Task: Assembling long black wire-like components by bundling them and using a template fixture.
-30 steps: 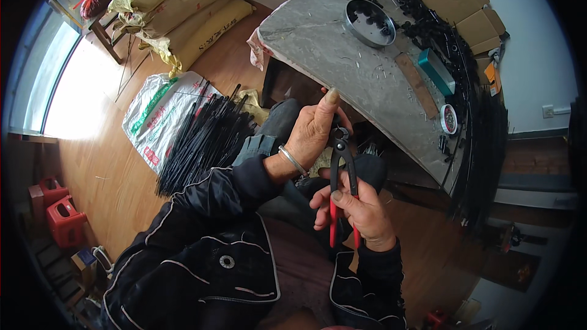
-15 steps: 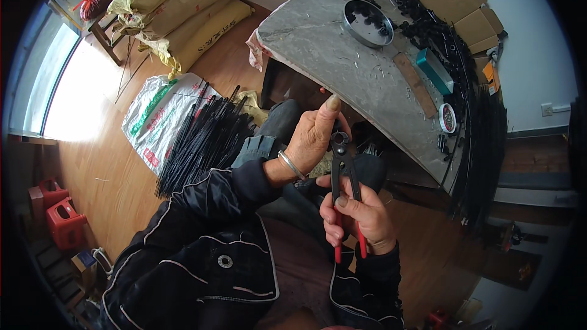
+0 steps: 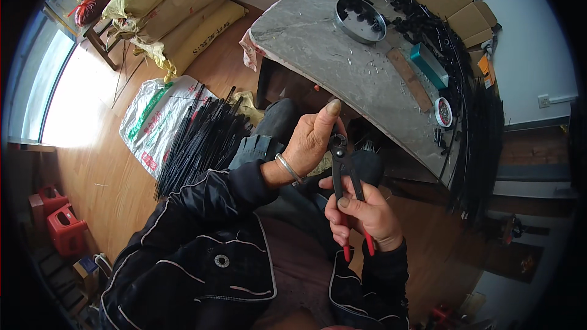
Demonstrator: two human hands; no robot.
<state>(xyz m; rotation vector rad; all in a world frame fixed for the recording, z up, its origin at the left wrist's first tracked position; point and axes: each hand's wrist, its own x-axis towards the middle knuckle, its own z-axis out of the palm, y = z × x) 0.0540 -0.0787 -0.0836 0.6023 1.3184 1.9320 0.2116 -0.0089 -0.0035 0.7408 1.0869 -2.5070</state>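
My right hand is wrapped around the handles of black pincers with red grips. Their handles are spread a little, and the jaws point away from me. At the jaws, my left hand is closed, thumb up and fingers curled behind. Whatever it pinches is hidden or too small to make out. A silver bracelet circles the left wrist. Both hands are above my lap, short of the near edge of the grey stone-patterned table.
Dark thin rods lie bundled on a white sack at left. On the table are a round tin of black parts, a teal box, a brown strip and more black rods. Stuffed sacks and red stools stand left.
The pincers' red handles have swung slightly to the right with my right hand. My left hand stays at the jaws. The whole view has shifted a little.
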